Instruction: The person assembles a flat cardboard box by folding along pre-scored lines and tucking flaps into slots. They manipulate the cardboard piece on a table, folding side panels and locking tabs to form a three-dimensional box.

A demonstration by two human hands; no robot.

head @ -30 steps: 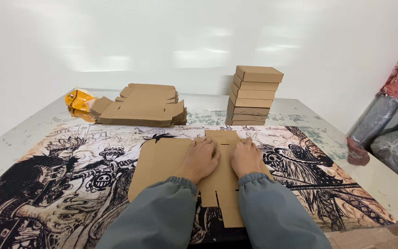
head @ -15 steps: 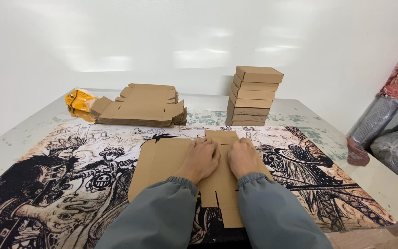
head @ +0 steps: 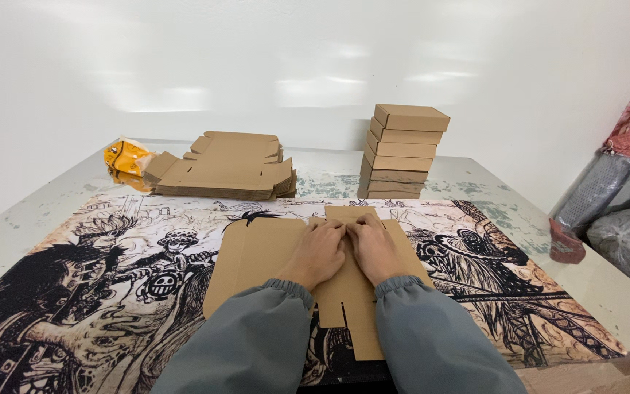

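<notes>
Covering the table, a black-and-white illustrated mat (head: 96, 292) is seen; at its centre a flat unfolded brown cardboard box blank (head: 257, 252) is pressed by left hand (head: 320, 252) and right hand (head: 375, 248), palms down, nothing gripped. Behind the mat: pile of flat blanks (head: 220, 168), stack of folded boxes (head: 402, 149), yellow packet (head: 127, 157).

Perhaps a home packing room: stacked cartons (head: 403, 152), flat blanks (head: 224, 166).

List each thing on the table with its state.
flat cardboard blank: unfolded, lying on the mat
left hand: palm down on the blank
right hand: palm down, beside the left
pile of flat blanks: unfolded, stacked
stack of boxes: folded, closed
yellow bag: crumpled
</notes>
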